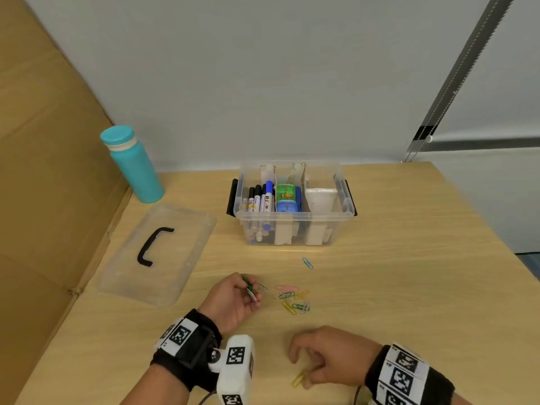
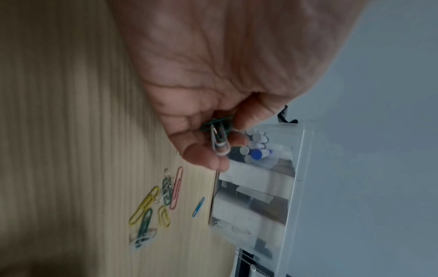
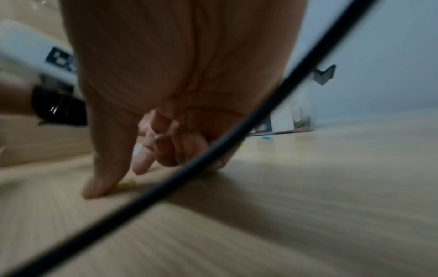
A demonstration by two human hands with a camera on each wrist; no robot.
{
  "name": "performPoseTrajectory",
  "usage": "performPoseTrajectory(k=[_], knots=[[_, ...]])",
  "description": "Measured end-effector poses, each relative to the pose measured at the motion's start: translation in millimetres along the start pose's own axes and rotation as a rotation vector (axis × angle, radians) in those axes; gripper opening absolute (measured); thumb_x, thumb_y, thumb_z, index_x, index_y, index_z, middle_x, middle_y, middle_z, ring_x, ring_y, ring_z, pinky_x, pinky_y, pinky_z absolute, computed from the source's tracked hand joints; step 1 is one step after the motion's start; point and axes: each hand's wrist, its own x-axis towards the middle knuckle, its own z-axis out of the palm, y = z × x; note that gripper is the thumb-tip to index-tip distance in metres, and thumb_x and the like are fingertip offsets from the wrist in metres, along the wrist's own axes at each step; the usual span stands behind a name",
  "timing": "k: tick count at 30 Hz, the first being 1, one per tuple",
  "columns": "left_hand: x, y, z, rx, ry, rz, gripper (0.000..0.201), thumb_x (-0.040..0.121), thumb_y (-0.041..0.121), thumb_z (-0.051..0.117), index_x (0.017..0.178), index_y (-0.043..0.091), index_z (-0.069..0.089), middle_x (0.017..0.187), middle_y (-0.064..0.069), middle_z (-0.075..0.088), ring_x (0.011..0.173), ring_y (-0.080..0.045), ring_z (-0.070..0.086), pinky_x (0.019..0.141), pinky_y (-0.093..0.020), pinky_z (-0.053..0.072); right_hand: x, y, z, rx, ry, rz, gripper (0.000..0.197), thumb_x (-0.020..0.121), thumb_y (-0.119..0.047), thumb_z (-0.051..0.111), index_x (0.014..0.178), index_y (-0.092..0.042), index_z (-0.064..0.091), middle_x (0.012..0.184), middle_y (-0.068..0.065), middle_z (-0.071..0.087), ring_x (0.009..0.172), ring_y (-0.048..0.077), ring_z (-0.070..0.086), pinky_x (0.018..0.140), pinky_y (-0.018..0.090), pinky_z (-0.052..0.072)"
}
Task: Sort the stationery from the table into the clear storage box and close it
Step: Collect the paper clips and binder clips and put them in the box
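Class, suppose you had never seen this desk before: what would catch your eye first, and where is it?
Probably the teal bottle standing at the table's far left, and the open clear storage box of markers mid-table. Nearer, coloured paper clips lie scattered between the box and the hands; the left hand holds a few.

Head view: high, looking forward and down across the table point(image 1: 380, 273); clear storage box point(image 1: 295, 226) mid-frame, near the far wall. Left wrist view: close along the palm, rolled sideways. Right wrist view: low over the tabletop. All three share the box.
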Motion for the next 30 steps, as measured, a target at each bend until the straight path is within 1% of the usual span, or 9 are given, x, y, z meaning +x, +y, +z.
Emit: performPoseTrajectory(k=[6,11,13,15,18,20,24,27,30], knots=[[6,-4,0,0.122,0.040,-0.011,0.019,0.087,0.022,0.041,0.071,0.014,0.045,0.058,0.001,0.038,0.045,-0.011,0.036,0.040,-0.021,0.031,6,-10,0,-0.249,0.043,0.019,0.018,0.088,-0.029,0.056,0.099,-0.015,0.057,0.103,0.007,0.062,0.087,0.023,0.056,0.071,0.029,0.040],[8,-5,7,0.969,0.096,0.303,0.023,0.094,0.022,0.053,0.071,0.018,0.054,0.057,0.010,0.040,0.044,0.000,0.038,0.048,-0.019,0.032,7,-12,5,-0.278,0.010,0.088,0.020,0.087,-0.024,0.050,0.097,-0.007,0.054,0.099,0.013,0.060,0.075,0.020,0.045,0.066,0.029,0.036],[8,-5,13,1.296,0.044,0.400,0.008,0.087,0.029,0.063,0.084,0.022,0.060,0.065,0.012,0.047,0.059,-0.001,0.044,0.060,-0.021,0.037,5,-5,0,-0.074,0.062,0.097,0.010,0.088,-0.023,0.048,0.088,-0.014,0.052,0.080,0.000,0.056,0.066,0.013,0.043,0.062,0.028,0.034],[9,-5,20,1.508,0.009,0.377,0.025,0.083,0.033,0.067,0.106,0.024,0.060,0.091,0.008,0.060,0.082,-0.007,0.053,0.074,-0.024,0.045,4,6,-7,0.402,0.135,0.150,0.005,0.083,-0.019,0.045,0.078,-0.017,0.047,0.064,-0.009,0.047,0.054,0.005,0.039,0.053,0.024,0.033],[14,-1,31,1.649,-0.033,0.377,0.044,0.083,0.030,0.068,0.125,0.024,0.054,0.115,0.001,0.058,0.096,-0.011,0.052,0.087,-0.023,0.042,0,19,-19,1.214,0.235,0.123,0.008,0.068,-0.014,0.041,0.072,-0.008,0.046,0.059,0.007,0.047,0.045,0.015,0.036,0.042,0.023,0.030],[18,0,35,1.723,-0.058,0.374,0.048,0.084,0.028,0.068,0.129,0.024,0.051,0.119,0.000,0.057,0.101,-0.013,0.053,0.086,-0.021,0.038,0,23,-24,1.353,0.280,0.082,0.017,0.077,-0.021,0.043,0.075,-0.005,0.049,0.064,0.012,0.049,0.049,0.018,0.039,0.045,0.027,0.036],[25,1,40,1.813,-0.067,0.359,0.046,0.083,0.028,0.068,0.126,0.023,0.053,0.121,0.000,0.057,0.110,-0.017,0.054,0.087,-0.023,0.037,8,37,-23,0.762,0.538,0.175,0.013,0.091,-0.021,0.051,0.081,-0.013,0.054,0.061,-0.003,0.046,0.050,0.008,0.039,0.051,0.023,0.034],[28,1,43,1.826,-0.068,0.385,0.035,0.084,0.027,0.066,0.117,0.021,0.058,0.115,-0.001,0.059,0.106,-0.018,0.054,0.082,-0.023,0.036,17,38,-17,0.163,0.472,0.114,0.015,0.086,-0.023,0.059,0.099,-0.022,0.053,0.060,-0.008,0.047,0.053,0.004,0.043,0.061,0.027,0.039],[30,0,44,1.845,-0.082,0.394,0.024,0.086,0.027,0.064,0.109,0.019,0.062,0.113,-0.002,0.060,0.104,-0.019,0.055,0.084,-0.025,0.039,25,28,-18,-0.153,0.398,0.170,0.023,0.090,-0.032,0.052,0.111,-0.024,0.049,0.097,-0.001,0.064,0.085,0.018,0.060,0.073,0.032,0.043]])
